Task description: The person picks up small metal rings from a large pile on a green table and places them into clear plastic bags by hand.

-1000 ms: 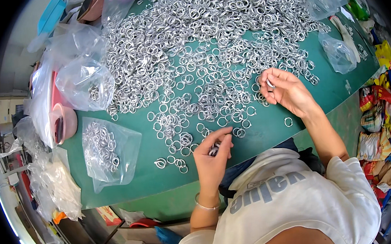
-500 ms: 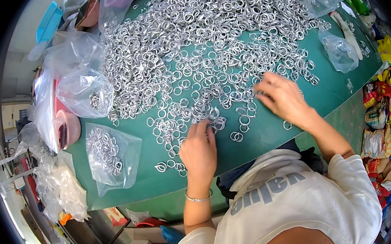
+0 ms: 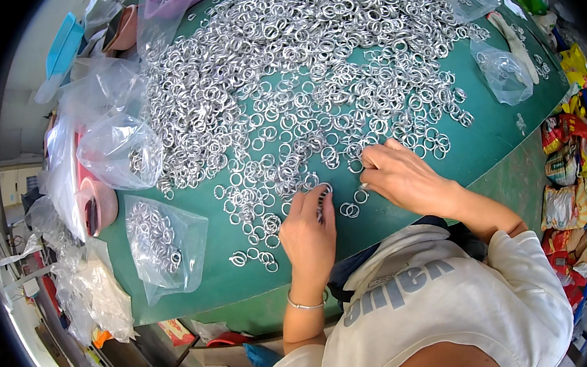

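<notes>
Silvery metal rings (image 3: 280, 19) lie in a big heap on a green table (image 3: 374, 246), thinning out toward me. Near the table's front edge my left hand (image 3: 307, 231) is closed round a stack of metal rings (image 3: 321, 205), held between thumb and fingers. To its right my right hand (image 3: 400, 175) is closed in a pinch, fingertips down by a few loose rings (image 3: 361, 196). What its fingers hold, if anything, is hidden. A clear plastic bag (image 3: 189, 254) with rings inside lies flat to the left of my left hand.
Pink containers (image 3: 105, 205) and clear bags (image 3: 119, 152) crowd the left edge. A purple basket (image 3: 172, 3) and a blue scoop-like tray (image 3: 62, 46) are at the far left. A whitish glove (image 3: 513, 42) and a plastic bag (image 3: 502, 74) lie far right. Colourful packages fill the right side.
My right hand has come left and nearer, its fingers now pinched together. My left hand has shifted slightly right and nearer, and a ring stack now shows in its grip.
</notes>
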Action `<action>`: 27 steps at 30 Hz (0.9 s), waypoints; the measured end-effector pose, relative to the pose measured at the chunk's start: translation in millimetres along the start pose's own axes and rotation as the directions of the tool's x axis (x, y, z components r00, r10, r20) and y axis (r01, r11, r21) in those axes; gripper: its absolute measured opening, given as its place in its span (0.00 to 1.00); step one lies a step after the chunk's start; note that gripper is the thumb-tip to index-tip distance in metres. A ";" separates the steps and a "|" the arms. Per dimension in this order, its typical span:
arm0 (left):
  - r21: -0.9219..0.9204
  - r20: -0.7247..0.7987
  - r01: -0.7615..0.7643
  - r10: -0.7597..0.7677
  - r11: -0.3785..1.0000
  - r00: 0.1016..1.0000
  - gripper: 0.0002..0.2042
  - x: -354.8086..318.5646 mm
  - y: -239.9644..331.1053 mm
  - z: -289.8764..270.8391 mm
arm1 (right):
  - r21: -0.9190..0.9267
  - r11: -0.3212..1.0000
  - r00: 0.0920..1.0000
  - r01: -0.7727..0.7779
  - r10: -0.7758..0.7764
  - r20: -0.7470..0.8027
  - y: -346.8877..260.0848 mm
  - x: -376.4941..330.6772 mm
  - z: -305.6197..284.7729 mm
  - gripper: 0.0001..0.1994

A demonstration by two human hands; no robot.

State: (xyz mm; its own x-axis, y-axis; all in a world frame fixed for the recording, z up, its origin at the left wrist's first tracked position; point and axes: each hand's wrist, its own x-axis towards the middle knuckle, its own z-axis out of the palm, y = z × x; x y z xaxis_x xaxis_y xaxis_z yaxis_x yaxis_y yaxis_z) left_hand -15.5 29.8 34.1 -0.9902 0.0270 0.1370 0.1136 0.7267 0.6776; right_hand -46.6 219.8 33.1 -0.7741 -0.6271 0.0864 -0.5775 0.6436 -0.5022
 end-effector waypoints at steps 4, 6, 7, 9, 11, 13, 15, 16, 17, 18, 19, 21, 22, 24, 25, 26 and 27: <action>-0.029 -0.030 -0.004 0.003 1.000 1.000 0.05 -5.8 -1.9 -2.7 | 0.251 0.967 0.989 0.038 -0.001 -0.145 8.0 -3.3 -4.2 0.03; -0.220 0.010 0.022 -0.021 0.975 1.000 0.05 -7.8 -5.0 1.0 | 0.717 0.691 0.977 -0.094 0.203 -0.068 9.3 -8.9 -9.2 0.04; -0.302 0.065 0.056 -0.038 0.952 0.997 0.05 -7.7 -4.4 1.3 | 0.873 0.465 0.963 -0.146 0.269 0.017 15.3 -13.1 -12.3 0.05; -0.495 0.173 0.143 -0.064 0.857 0.983 0.04 -4.8 -0.1 0.9 | 0.974 -0.208 0.959 -0.091 0.244 0.142 29.2 -19.5 -16.4 0.09; -0.664 0.364 0.397 -0.191 0.634 0.912 0.04 -3.5 5.9 -2.0 | 0.875 -0.482 0.949 -0.050 0.250 0.192 33.8 -25.3 -25.6 0.10; -0.803 0.480 0.513 -0.179 0.305 0.859 0.10 -4.9 8.5 7.8 | 0.834 -0.552 0.949 0.014 0.270 0.163 37.4 -30.4 -26.6 0.11; -0.681 0.724 0.728 -0.213 -0.073 0.656 0.14 -1.6 19.6 15.8 | 0.946 -0.323 0.930 0.003 0.349 0.116 24.1 -30.3 -19.7 0.11; -0.575 0.810 0.790 -0.282 -0.212 0.514 0.15 0.9 32.8 21.3 | 0.980 -0.200 0.919 -0.008 0.385 0.086 16.6 -30.1 -16.5 0.11; -0.526 0.850 0.775 -0.214 -0.349 0.481 0.15 0.7 37.2 26.9 | 0.987 0.133 0.948 -0.095 0.313 0.049 11.1 -31.0 -18.4 0.10; -0.460 0.881 0.750 -0.139 -0.476 0.452 0.15 0.0 40.2 31.8 | 0.989 0.104 0.946 -0.106 0.317 0.068 -7.5 -30.2 -25.6 0.10; -0.498 0.863 0.715 -0.201 -0.491 0.464 0.15 -2.2 43.0 36.7 | 0.888 0.454 0.972 -0.080 0.233 -0.031 -11.5 -28.8 -28.0 0.10; -0.402 0.869 0.652 -0.044 -0.643 0.493 0.15 -1.9 27.8 49.1 | 0.529 0.838 0.973 0.134 -0.010 -0.232 -9.1 -28.7 -26.7 0.12; -0.341 0.859 0.617 0.032 -0.709 0.512 0.14 -2.0 22.3 53.3 | 0.565 0.817 0.967 0.111 0.044 -0.253 -5.2 -30.3 -29.8 0.11; -0.511 0.843 0.693 -0.138 -0.509 0.520 0.12 5.0 39.1 47.8 | 0.637 0.768 0.947 0.066 0.152 -0.281 9.3 -33.3 -40.4 0.10; -0.536 0.835 0.720 -0.153 -0.441 0.528 0.11 5.7 38.9 47.6 | 0.514 0.858 0.893 -0.011 0.240 -0.380 20.2 -33.5 -44.3 0.08; -0.558 0.827 0.744 -0.168 -0.369 0.537 0.09 5.9 39.9 48.1 | 0.274 0.961 0.846 -0.038 0.177 -0.503 38.2 -31.6 -43.4 0.10; -0.563 0.824 0.750 -0.170 -0.347 0.540 0.10 6.8 44.0 48.0 | 0.143 0.983 0.848 -0.114 0.171 -0.502 47.7 -29.0 -43.1 0.10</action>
State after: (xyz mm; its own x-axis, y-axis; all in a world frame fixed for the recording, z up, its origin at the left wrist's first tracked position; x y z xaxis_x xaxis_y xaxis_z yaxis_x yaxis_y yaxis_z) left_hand -21.2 94.9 30.2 -0.6209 0.4569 -0.6369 -0.7363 -0.6186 0.2741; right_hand -62.9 287.7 43.8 -0.8852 -0.2013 0.4193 -0.4426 0.6416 -0.6265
